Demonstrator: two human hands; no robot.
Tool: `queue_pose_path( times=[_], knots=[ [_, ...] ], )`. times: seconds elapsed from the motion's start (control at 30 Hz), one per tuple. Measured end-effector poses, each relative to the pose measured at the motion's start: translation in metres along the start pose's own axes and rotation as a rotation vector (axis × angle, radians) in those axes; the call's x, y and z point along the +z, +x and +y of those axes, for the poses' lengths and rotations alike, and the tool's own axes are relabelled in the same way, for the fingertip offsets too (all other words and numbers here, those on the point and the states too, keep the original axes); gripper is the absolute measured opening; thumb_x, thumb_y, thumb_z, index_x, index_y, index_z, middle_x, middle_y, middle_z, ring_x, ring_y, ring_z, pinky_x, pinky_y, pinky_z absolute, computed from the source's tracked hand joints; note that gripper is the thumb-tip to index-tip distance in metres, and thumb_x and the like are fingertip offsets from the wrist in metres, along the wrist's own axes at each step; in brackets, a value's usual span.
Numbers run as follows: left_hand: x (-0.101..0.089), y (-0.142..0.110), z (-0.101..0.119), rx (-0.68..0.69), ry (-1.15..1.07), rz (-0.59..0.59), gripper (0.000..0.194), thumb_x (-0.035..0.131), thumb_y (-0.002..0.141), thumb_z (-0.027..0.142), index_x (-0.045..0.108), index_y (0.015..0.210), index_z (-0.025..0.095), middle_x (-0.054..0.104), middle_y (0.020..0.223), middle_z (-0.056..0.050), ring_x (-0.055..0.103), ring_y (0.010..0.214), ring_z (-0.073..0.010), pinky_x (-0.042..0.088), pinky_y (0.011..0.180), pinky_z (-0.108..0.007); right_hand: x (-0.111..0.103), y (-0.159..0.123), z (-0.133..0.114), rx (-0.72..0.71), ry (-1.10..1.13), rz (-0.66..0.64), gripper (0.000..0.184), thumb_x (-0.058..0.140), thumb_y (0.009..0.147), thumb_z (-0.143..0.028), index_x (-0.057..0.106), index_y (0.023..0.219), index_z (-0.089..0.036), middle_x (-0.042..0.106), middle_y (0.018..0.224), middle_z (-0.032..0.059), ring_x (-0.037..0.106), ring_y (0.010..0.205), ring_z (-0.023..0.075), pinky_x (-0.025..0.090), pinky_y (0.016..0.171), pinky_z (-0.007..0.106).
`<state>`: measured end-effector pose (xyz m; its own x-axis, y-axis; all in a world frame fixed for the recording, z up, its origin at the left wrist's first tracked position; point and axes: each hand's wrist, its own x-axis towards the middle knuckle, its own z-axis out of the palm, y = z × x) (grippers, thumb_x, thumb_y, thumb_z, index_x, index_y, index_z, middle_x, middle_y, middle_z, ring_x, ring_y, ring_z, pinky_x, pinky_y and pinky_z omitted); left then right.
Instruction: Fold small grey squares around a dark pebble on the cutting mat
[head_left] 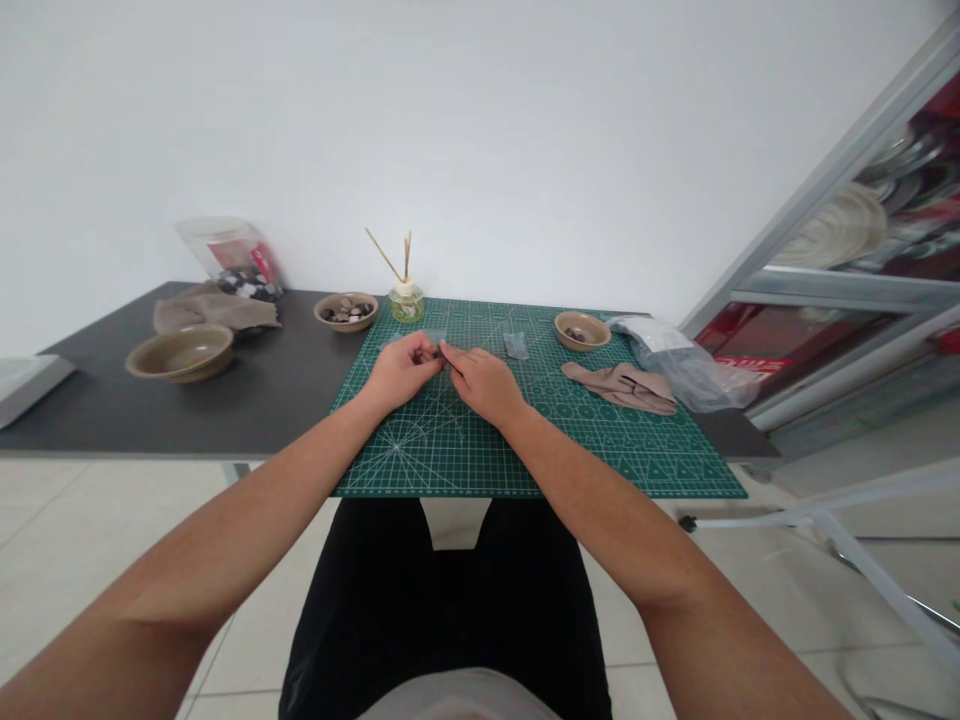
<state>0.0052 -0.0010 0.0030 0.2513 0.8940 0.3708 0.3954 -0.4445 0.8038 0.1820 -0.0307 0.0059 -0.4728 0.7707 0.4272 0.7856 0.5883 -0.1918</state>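
Observation:
My left hand [406,370] and my right hand [484,380] meet over the middle of the green cutting mat [465,460]. The fingers of both are closed, with their tips together around something small and dark that I cannot make out. Clear plastic shows just behind my left fingers. To the right of my hands lies a small clear plastic bag [516,346], flat on the mat. Farther right, a tan bowl [595,337] holds a few dark stones [576,335], and a crumpled brown cloth [626,388] is in front of it.
Left of the mat are a bowl of mixed stones [347,311], a bare tan bowl [180,358], a cloth [206,312] and a tipped clear container [225,245] of stones. A reed diffuser [406,300] stands at the back edge. Plastic wrapping [694,370] lies at the right.

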Motion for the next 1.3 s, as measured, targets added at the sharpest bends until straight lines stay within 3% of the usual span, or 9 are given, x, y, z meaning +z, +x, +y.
queue_pose_path(
  times=[0.33,0.53,0.8,1.07,1.3],
  knots=[
    [0.0019,0.0008,0.0012,-0.033,-0.152,-0.036,0.022,0.068,0.072,0.034,0.051,0.071,0.02,0.054,0.059,0.005,0.049,0.055,-0.0107,0.039,0.055,-0.025,0.0014,-0.0006,-0.0017,0.001,-0.018,0.0,0.049,0.04,0.098,-0.018,0.045,0.146,-0.013,0.06,0.139,0.0069,0.061,0.107,0.0207,0.047,0.099,0.034],
    [0.0005,0.0006,-0.0003,0.043,-0.068,0.017,0.023,0.067,0.075,0.034,0.051,0.067,0.02,0.049,0.058,0.005,0.044,0.053,-0.0093,0.036,0.054,-0.024,0.0014,-0.0005,-0.0006,-0.015,-0.002,0.015,0.05,0.041,0.097,-0.017,0.045,0.147,-0.015,0.057,0.142,0.0069,0.06,0.108,0.0212,0.047,0.1,0.036],
    [0.0027,0.0022,-0.0014,0.02,-0.285,-0.023,0.023,0.069,0.074,0.031,0.049,0.074,0.021,0.06,0.057,0.004,0.057,0.054,-0.0117,0.044,0.057,-0.026,-0.0009,-0.0003,-0.0003,0.014,-0.01,0.008,0.05,0.041,0.098,-0.017,0.045,0.147,-0.011,0.065,0.132,0.0108,0.062,0.102,0.022,0.048,0.096,0.036],
    [0.0017,0.0017,-0.0011,-0.004,-0.219,-0.083,0.02,0.066,0.071,0.021,0.046,0.071,0.021,0.063,0.059,0.004,0.059,0.055,-0.0123,0.043,0.054,-0.024,-0.0019,-0.0018,-0.003,-0.03,-0.067,0.008,0.047,0.039,0.1,-0.024,0.047,0.145,-0.014,0.057,0.142,0.0055,0.06,0.102,0.023,0.048,0.093,0.037],
    [0.001,0.002,-0.002,-0.032,-0.205,-0.061,0.021,0.069,0.072,0.027,0.049,0.072,0.02,0.065,0.056,0.003,0.058,0.051,-0.0123,0.042,0.051,-0.024,-0.0009,-0.0017,-0.0009,0.009,-0.096,0.016,0.046,0.041,0.099,-0.023,0.05,0.144,-0.015,0.06,0.139,0.0051,0.059,0.104,0.0245,0.046,0.091,0.039]
  ],
)
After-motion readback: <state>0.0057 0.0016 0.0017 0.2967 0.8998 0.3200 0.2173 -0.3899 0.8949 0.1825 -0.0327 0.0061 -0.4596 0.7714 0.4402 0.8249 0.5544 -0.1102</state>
